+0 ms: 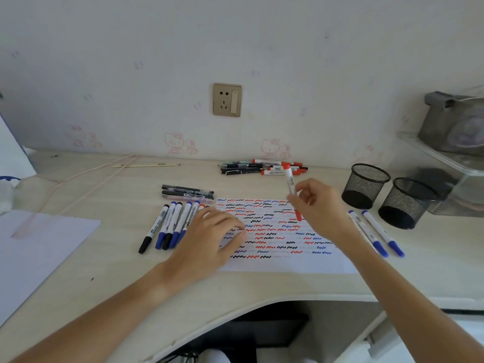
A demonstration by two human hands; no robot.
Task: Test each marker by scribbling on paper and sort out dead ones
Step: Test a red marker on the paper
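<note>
left of the scribble sheet (275,231) a blank paper (39,244) lies on the desk (117,271), and nearer the sheet sits a row of blue and black markers (167,226), with dark pens (187,192) just beyond them. the left hand (209,237) rests flat on the sheet's left edge, fingers relaxed and spread, pinning it down. above the sheet's middle the right hand (317,203) pinches a red marker (292,189) between thumb and fingers, tip pointing down, just over the wavy lines. behind the sheet, by the wall, lies a pile of red markers and pens (264,167); right of the sheet lie two blue markers (374,233) and two mesh cups (387,195).

the next scribble would best go in the bare strip at the sheet's near edge, left hand kept pressing, so a faint line shows plainly.

the left hand hides part of the row, where an orange-red cap peeks out. whether the red marker is capped is unclear, and which pile holds the dead ones cannot be told.
</note>
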